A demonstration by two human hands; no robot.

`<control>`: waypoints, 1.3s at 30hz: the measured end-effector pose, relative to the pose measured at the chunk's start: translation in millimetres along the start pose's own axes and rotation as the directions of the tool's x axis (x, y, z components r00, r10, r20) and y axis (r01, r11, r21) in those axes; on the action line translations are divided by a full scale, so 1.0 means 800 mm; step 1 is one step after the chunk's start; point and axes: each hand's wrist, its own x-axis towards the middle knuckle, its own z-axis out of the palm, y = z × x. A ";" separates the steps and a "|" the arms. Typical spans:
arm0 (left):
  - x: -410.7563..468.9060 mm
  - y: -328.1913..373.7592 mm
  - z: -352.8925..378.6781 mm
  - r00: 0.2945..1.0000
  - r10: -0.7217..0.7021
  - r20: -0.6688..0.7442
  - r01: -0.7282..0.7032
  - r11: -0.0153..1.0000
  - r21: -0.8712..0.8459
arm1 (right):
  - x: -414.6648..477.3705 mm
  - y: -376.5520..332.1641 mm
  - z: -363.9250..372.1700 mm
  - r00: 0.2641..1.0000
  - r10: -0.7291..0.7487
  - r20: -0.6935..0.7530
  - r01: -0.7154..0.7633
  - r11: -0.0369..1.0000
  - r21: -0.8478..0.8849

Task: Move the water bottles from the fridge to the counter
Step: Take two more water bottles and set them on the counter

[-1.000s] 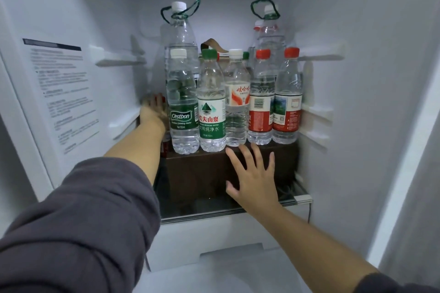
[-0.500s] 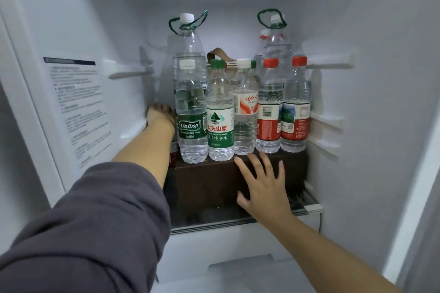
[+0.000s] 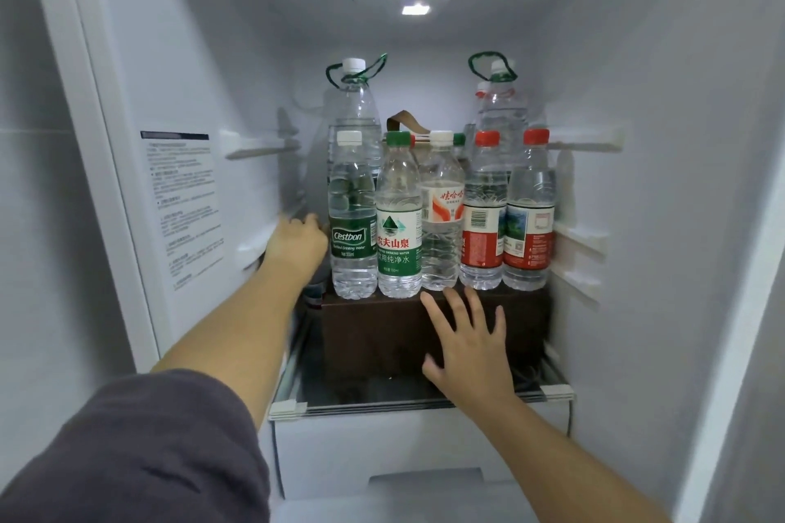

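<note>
Several small water bottles stand in a row on a dark brown box [image 3: 374,331] inside the fridge: a Cestbon bottle [image 3: 352,225], a green-label bottle [image 3: 398,225], a white-cap bottle [image 3: 441,217] and two red-label bottles [image 3: 482,221] [image 3: 530,221]. Two large bottles with green carry loops [image 3: 352,110] [image 3: 501,106] stand behind them. My left hand [image 3: 297,244] is just left of the Cestbon bottle, fingers curled round a low bottle [image 3: 314,289] that is mostly hidden. My right hand [image 3: 471,352] is spread flat before the box, fingertips just under the row.
The box sits on a glass shelf [image 3: 382,406] above a white drawer [image 3: 403,446]. Fridge walls with shelf ledges close in on both sides; a printed label [image 3: 182,204] is on the left wall. A brown strap [image 3: 403,121] shows behind the row.
My right hand has risen along the box front toward the bottle bases. My left hand has stayed beside the Cestbon bottle. The view has shifted so the shelf sits lower in frame.
</note>
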 end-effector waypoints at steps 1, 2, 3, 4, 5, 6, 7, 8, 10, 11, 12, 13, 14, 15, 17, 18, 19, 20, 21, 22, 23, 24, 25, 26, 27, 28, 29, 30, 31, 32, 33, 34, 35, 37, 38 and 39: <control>-0.002 0.001 0.002 1.000 0.005 -0.017 -0.005 1.000 -0.008 | 0.000 0.000 0.001 1.000 0.001 -0.003 -0.001 1.000 0.004; -0.004 0.002 0.004 1.000 0.012 -0.027 -0.012 1.000 -0.009 | 0.000 -0.001 0.002 1.000 0.000 -0.005 0.000 1.000 0.005; -0.007 0.002 0.006 0.999 0.021 -0.028 -0.021 1.000 -0.003 | 0.000 0.000 0.002 1.000 -0.002 -0.007 0.002 1.000 0.002; -0.010 0.003 0.010 0.999 0.029 -0.026 -0.029 1.000 0.005 | 0.000 0.000 0.002 1.000 -0.007 -0.009 0.007 1.000 0.000; -0.014 0.004 0.014 0.999 0.037 -0.027 -0.037 0.999 0.009 | 0.000 0.000 0.001 1.000 -0.011 -0.013 0.011 1.000 -0.002; -0.018 0.005 0.016 0.999 0.044 -0.032 -0.044 0.999 0.009 | -0.001 0.000 0.001 1.000 -0.014 -0.014 0.014 1.000 -0.002; -0.020 0.006 0.017 0.998 0.046 -0.041 -0.046 0.999 0.010 | -0.001 0.000 0.001 1.000 -0.016 -0.015 0.016 1.000 -0.002; -0.023 0.006 0.014 0.998 0.044 -0.041 -0.044 0.999 0.006 | -0.001 0.000 0.001 1.000 -0.016 -0.012 0.016 1.000 -0.002; -0.028 0.002 0.000 0.999 0.043 -0.015 -0.043 0.999 -0.018 | 0.000 -0.001 -0.001 1.000 -0.015 0.003 0.015 1.000 -0.001; -0.032 0.000 -0.010 0.999 0.047 0.003 -0.047 0.998 -0.033 | 0.000 -0.001 -0.002 1.000 -0.014 0.012 0.014 1.000 0.002; -0.035 -0.003 -0.021 0.998 0.049 0.025 -0.048 0.998 -0.050 | 0.000 -0.001 -0.004 1.000 -0.012 0.022 0.012 1.000 0.005; -0.039 -0.006 -0.033 0.998 0.047 0.045 -0.044 0.997 -0.064 | -0.001 -0.001 -0.006 0.999 -0.008 0.035 0.007 1.000 0.006; -0.044 -0.009 -0.044 0.997 0.035 0.063 -0.031 0.997 -0.073 | -0.001 -0.002 -0.009 0.999 -0.002 0.048 0.002 1.000 0.008; -0.049 -0.012 -0.054 0.996 0.019 0.085 -0.011 0.996 -0.084 | -0.002 -0.003 -0.011 0.998 0.002 0.059 -0.003 1.000 0.010; -0.059 -0.018 -0.067 0.993 -0.010 0.121 0.024 0.993 -0.118 | -0.002 -0.004 -0.014 0.997 0.005 0.082 -0.007 1.000 0.013; -0.063 -0.021 -0.073 0.991 -0.016 0.132 0.034 0.990 -0.137 | -0.001 -0.004 -0.015 0.996 0.005 0.093 -0.006 1.000 0.012; -0.067 -0.024 -0.079 0.990 -0.019 0.137 0.040 0.987 -0.153 | -0.002 -0.005 -0.016 0.995 0.003 0.099 -0.004 1.000 0.013; -0.069 -0.028 -0.083 0.990 -0.020 0.138 0.044 0.984 -0.174 | -0.002 -0.005 -0.017 0.995 0.002 0.103 -0.003 1.000 0.014; -0.070 -0.031 -0.088 0.991 -0.020 0.134 0.047 0.979 -0.199 | -0.002 -0.005 -0.017 0.994 0.003 0.107 -0.004 1.000 0.014; -0.071 -0.035 -0.092 0.992 -0.020 0.127 0.049 0.973 -0.223 | -0.002 -0.005 -0.018 0.993 0.006 0.114 -0.008 1.000 0.016; -0.072 -0.038 -0.094 0.993 -0.024 0.116 0.052 0.968 -0.246 | -0.001 -0.005 -0.018 0.993 0.011 0.117 -0.013 1.000 0.018; -0.071 -0.040 -0.096 0.994 -0.027 0.105 0.054 0.963 -0.265 | -0.001 -0.005 -0.016 0.993 0.014 0.114 -0.016 1.000 0.020; -0.071 -0.042 -0.099 0.995 -0.030 0.093 0.055 0.957 -0.286 | -0.001 -0.005 -0.015 0.994 0.015 0.110 -0.017 1.000 0.022; -0.070 -0.044 -0.100 0.996 -0.039 0.084 0.063 0.948 -0.313 | -0.001 -0.006 -0.015 0.994 0.014 0.106 -0.016 1.000 0.024; -0.069 -0.047 -0.102 0.995 -0.048 0.083 0.073 0.937 -0.342 | -0.001 -0.006 -0.014 0.995 0.013 0.098 -0.015 1.000 0.024; -0.068 -0.050 -0.102 0.996 -0.048 0.074 0.073 0.923 -0.378 | -0.001 -0.006 -0.013 0.996 0.012 0.089 -0.015 1.000 0.023; -0.068 -0.053 -0.104 0.997 -0.047 0.066 0.070 0.909 -0.411 | -0.001 -0.006 -0.013 0.996 0.014 0.086 -0.016 1.000 0.020; -0.069 -0.057 -0.105 0.997 -0.043 0.058 0.065 0.895 -0.442 | -0.001 -0.006 -0.013 0.996 0.014 0.087 -0.016 1.000 0.016; -0.070 -0.060 -0.105 0.998 -0.041 0.052 0.061 0.880 -0.471 | -0.001 -0.006 -0.012 0.996 0.015 0.088 -0.016 1.000 0.012; -0.071 -0.063 -0.105 0.998 -0.036 0.044 0.053 0.873 -0.485 | -0.001 -0.006 -0.012 0.996 0.017 0.086 -0.018 1.000 0.009; -0.073 -0.065 -0.107 0.999 -0.035 0.029 0.045 0.867 -0.497 | 0.000 -0.006 -0.012 0.996 0.020 0.084 -0.020 1.000 0.007; -0.074 -0.068 -0.110 0.999 -0.035 0.004 0.032 0.860 -0.509 | 0.000 -0.006 -0.012 0.996 0.022 0.082 -0.023 1.000 0.007; -0.076 -0.070 -0.114 0.999 -0.034 -0.023 0.017 0.852 -0.523 | -0.001 -0.007 -0.011 0.997 0.024 0.078 -0.025 1.000 0.006; -0.079 -0.075 -0.130 0.996 -0.031 -0.085 -0.023 0.825 -0.564 | -0.002 -0.008 -0.012 0.997 0.025 0.072 -0.025 1.000 0.009; -0.081 -0.076 -0.137 0.995 -0.024 -0.101 -0.040 0.810 -0.586 | -0.002 -0.008 -0.013 0.997 0.026 0.079 -0.027 1.000 0.014; -0.084 -0.076 -0.144 0.994 -0.010 -0.109 -0.059 0.789 -0.612 | -0.002 -0.007 -0.015 0.996 0.022 0.089 -0.024 1.000 0.018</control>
